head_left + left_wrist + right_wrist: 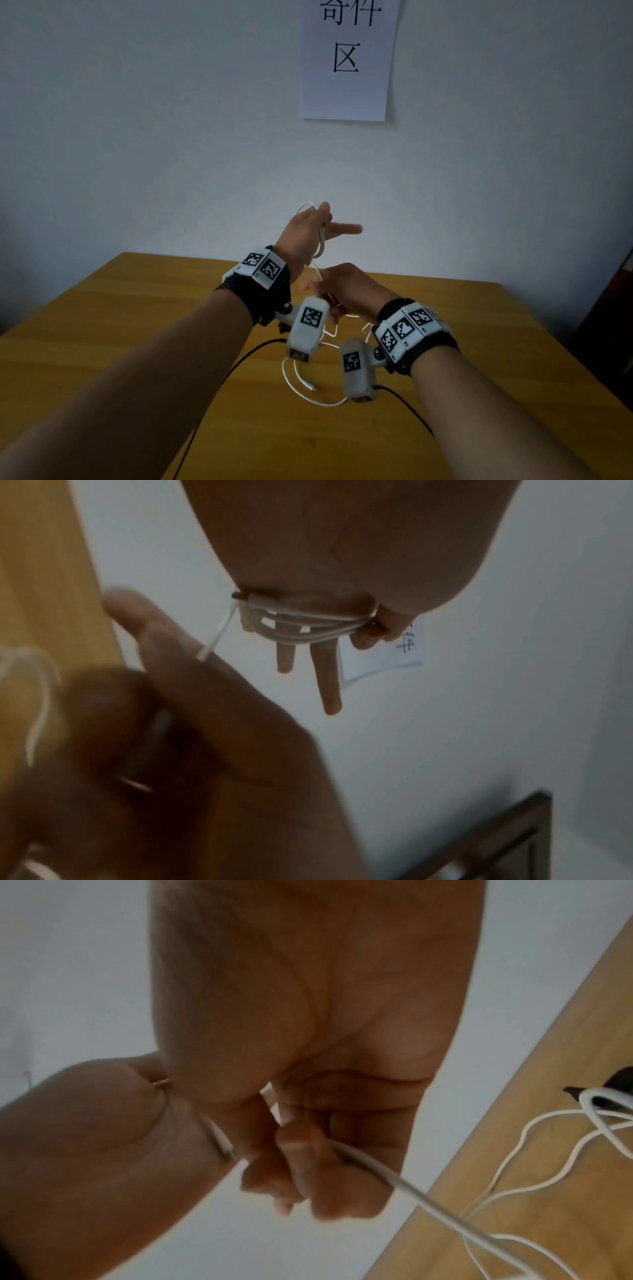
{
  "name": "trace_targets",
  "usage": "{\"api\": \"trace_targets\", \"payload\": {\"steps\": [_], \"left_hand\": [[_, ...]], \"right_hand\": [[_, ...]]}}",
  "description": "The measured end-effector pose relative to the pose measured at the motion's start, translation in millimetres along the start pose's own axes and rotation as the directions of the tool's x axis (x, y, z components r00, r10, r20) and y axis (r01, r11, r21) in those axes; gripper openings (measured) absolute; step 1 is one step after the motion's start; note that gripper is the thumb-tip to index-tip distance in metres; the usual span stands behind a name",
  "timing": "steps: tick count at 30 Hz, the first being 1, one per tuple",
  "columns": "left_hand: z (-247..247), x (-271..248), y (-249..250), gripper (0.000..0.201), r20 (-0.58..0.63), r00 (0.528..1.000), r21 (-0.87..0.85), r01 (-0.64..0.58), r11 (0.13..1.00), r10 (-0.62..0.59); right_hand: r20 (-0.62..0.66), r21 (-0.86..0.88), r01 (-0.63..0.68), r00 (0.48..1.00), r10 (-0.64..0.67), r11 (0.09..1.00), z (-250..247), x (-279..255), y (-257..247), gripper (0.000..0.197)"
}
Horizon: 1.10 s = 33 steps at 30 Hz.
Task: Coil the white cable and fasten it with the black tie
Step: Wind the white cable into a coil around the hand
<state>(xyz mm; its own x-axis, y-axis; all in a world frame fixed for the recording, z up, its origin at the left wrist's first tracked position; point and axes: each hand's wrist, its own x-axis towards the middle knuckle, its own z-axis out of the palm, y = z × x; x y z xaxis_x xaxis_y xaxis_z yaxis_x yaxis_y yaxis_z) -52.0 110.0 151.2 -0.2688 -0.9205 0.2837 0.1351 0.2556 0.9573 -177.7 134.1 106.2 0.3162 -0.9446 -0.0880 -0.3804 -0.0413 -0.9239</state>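
My left hand (317,226) is raised above the table, fingers stretched toward the right. Several turns of the white cable (301,627) are wound across those fingers, and the thumb pins them at one side. Just below it, my right hand (342,289) is curled in a fist around the free run of cable (369,1167). The remaining cable lies in loose loops on the table (301,383). In the right wrist view a small black piece (606,1096) lies under those loops; I cannot tell whether it is the tie.
The wooden table (137,325) stands against a white wall with a printed paper sheet (346,68) on it. Black leads (236,366) from the wrist cameras trail over the tabletop toward me. A dark piece of furniture (616,308) stands at the right edge.
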Motion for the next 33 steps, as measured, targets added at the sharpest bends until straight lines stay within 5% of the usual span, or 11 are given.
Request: {"api": "trace_targets", "payload": {"steps": [3, 6, 12, 18, 20, 26, 29, 33], "left_hand": [[-6.1, 2.7, -14.0, 0.038, 0.007, 0.999, 0.421, -0.046, 0.906, 0.048], [-12.5, -0.2, -24.7, 0.035, 0.038, 0.998, 0.664, -0.062, 0.745, 0.049], [-19.3, -5.8, -34.0, 0.035, -0.015, 0.993, 0.874, 0.07, 0.481, -0.118], [-19.0, -6.8, -33.3, 0.035, -0.014, 0.984, 0.986, 0.043, 0.163, -0.179], [-20.2, -8.4, -32.1, 0.045, -0.042, 0.977, 0.979, 0.082, 0.188, -0.207], [-20.0, -8.2, -26.5, 0.06, -0.077, 0.903, 0.719, 0.343, 0.604, -0.422], [-23.0, -10.6, -19.3, 0.053, 0.016, 0.855, 0.548, 0.427, 0.72, -0.519], [-24.5, -16.0, -13.5, 0.053, 0.112, 0.851, 0.27, 0.47, 0.84, -0.512]], "right_hand": [[0.012, 0.034, -0.006, 1.0, 0.006, 0.999, -6.6, -1.3, 1.5, 0.019], [-0.01, 0.016, -0.001, 1.0, 0.002, 1.0, -13.0, -3.0, 1.7, 0.019], [-0.017, -0.06, 0.032, 0.999, -0.033, 0.998, -17.5, -4.6, 2.8, 0.025], [-0.109, -0.172, 0.05, 0.992, -0.07, 0.984, -22.9, -3.0, -0.5, 0.018], [-0.136, -0.209, 0.061, 0.987, -0.091, 0.976, -26.1, -3.1, -0.4, 0.016], [-0.233, -0.266, 0.12, 0.955, -0.184, 0.956, -33.0, -1.2, 1.3, 0.017], [-0.288, -0.232, 0.149, 0.933, -0.215, 0.961, -36.5, 0.1, 2.8, 0.024], [-0.292, -0.173, 0.185, 0.928, -0.23, 0.967, -38.3, -1.7, 2.5, 0.031]]}}
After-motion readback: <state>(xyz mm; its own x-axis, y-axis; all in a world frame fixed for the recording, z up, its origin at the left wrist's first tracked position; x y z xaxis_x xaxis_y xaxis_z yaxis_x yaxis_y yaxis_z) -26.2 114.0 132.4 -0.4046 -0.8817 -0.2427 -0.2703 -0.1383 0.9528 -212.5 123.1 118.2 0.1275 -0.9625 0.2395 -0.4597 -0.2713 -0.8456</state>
